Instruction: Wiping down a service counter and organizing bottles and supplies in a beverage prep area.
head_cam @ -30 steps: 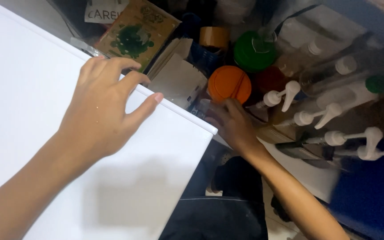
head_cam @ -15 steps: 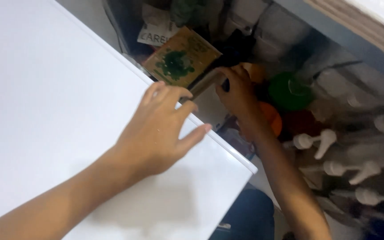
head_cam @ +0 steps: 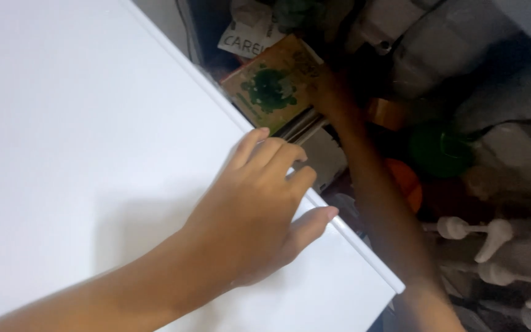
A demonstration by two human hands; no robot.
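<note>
White panel [head_cam: 81, 123] fills the left and middle of the view, probably a cabinet door swung open; its edge runs diagonally from far-middle to near-right. Likely held this way to keep the dark storage space on the right exposed.

Left hand [head_cam: 259, 215] lies palm-down on the panel at that edge. Fingers [head_cam: 278, 157] curl over the rim toward the far side, thumb stretched along the edge to the right. So: closed loosely around the door edge, bracing it, not pinching. Forearm comes in from the near-left, low and flat over the panel.

Just past the edge, far side: brown cardboard box with a green print [head_cam: 275, 89], leaning at an angle among the clutter. A white paper label [head_cam: 244, 40] sits behind it.

Right hand [head_cam: 330, 95] reaches deep into the space, at the right edge of the box, touching or gripping it. It's dark and blurred, so I cannot tell whether the fingers are closed on it. Right arm runs straight from the near-right up to the far-middle, fully extended.

Further right: orange lid [head_cam: 408, 181], green lid [head_cam: 440, 150], then white pump bottles [head_cam: 493, 237] lying in a row at the near-right, well clear of both hands.
</note>
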